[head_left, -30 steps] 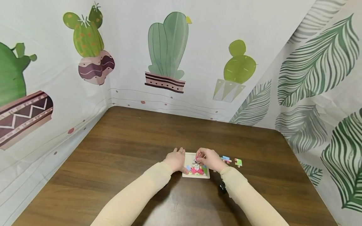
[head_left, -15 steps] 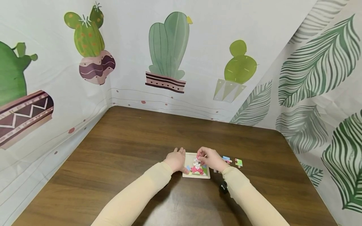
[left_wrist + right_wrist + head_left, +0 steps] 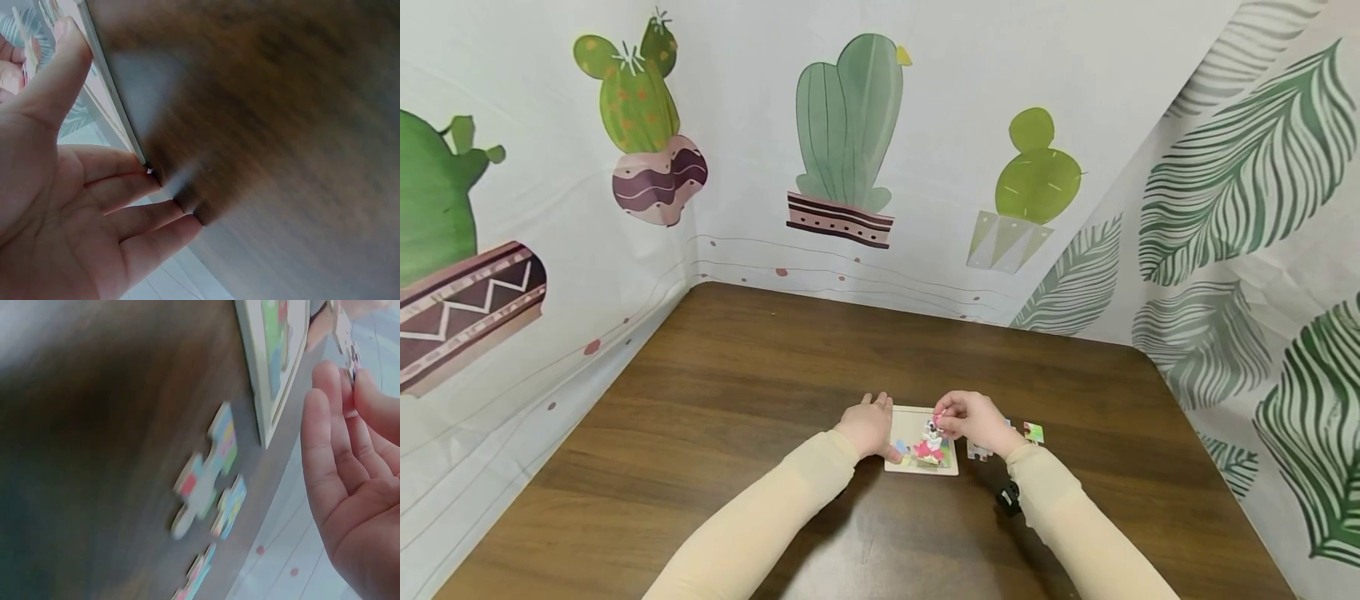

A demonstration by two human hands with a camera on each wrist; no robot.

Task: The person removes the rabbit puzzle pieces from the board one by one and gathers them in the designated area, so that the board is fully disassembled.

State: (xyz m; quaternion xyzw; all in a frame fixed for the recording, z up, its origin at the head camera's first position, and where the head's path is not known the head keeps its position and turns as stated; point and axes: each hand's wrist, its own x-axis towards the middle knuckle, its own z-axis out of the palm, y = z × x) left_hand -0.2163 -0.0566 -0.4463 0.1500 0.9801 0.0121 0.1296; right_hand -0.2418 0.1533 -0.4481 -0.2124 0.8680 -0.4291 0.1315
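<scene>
A pale, shallow puzzle tray [image 3: 901, 422] lies on the table, some coloured pieces in its lower part. My left hand [image 3: 867, 429] rests at its left side, fingers straight; in the left wrist view the thumb [image 3: 65, 69] lies over the tray's edge. With thumb and fingertips, my right hand [image 3: 973, 419] pinches the top of a white-and-pink strip of jigsaw pieces [image 3: 930, 443]. That strip stands tilted over the tray's right half. The right wrist view shows the held piece [image 3: 344, 337] partly hidden by the fingertips.
Several loose jigsaw pieces [image 3: 203, 487] lie on the brown table [image 3: 760, 358] right of the tray, partly covered by the right hand and sleeve in the head view. A printed cloth [image 3: 730, 167] with cacti and leaves hangs behind the table.
My right hand has moved slightly to the right, and the white-and-pink strip in its pinch has tilted up from the tray. The left hand has stayed in place.
</scene>
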